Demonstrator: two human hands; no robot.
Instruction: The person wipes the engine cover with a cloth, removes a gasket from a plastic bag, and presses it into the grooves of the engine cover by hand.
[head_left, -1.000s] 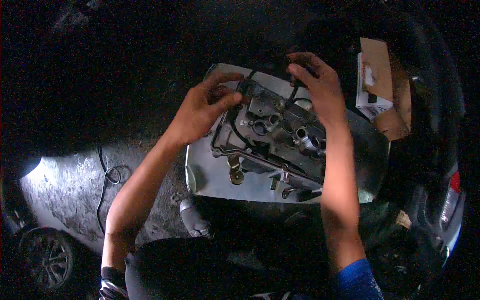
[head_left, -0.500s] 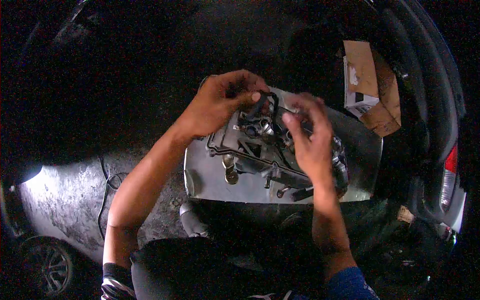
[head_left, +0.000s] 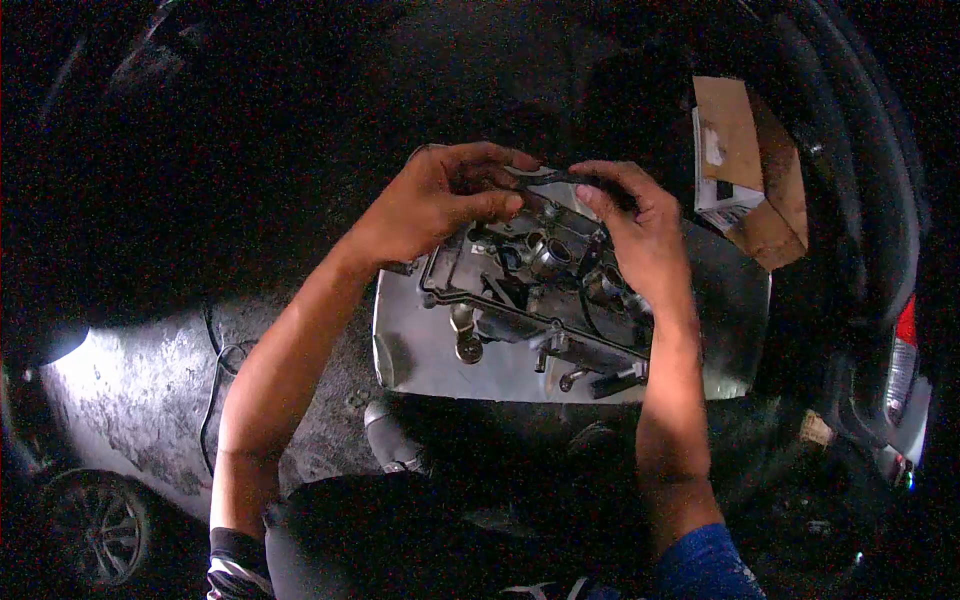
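My left hand (head_left: pixel 435 205) pinches one part of a thin black rubber gasket (head_left: pixel 550 180) between thumb and fingers. The other end of that stretch is gripped by the closed fingers of my right hand (head_left: pixel 648 225), so a short span shows between them. A black loop drops from near my right hand over the engine valve cover (head_left: pixel 455 275). This metal cover lies beneath both hands, with round openings in its middle and a grooved rim. It rests on a pale, flat-topped surface (head_left: pixel 410 350); the right forearm hides part of its right end.
An open cardboard box (head_left: pixel 728 130) stands at the back right. A car's tail light (head_left: pixel 903 350) is at the far right. At left, a dark cable (head_left: pixel 212 400) runs along the floor toward a car wheel (head_left: pixel 95 530).
My right hand has moved up and right and closed on the gasket. The gasket, earlier a bent loop by my left hand, is now stretched between both hands.
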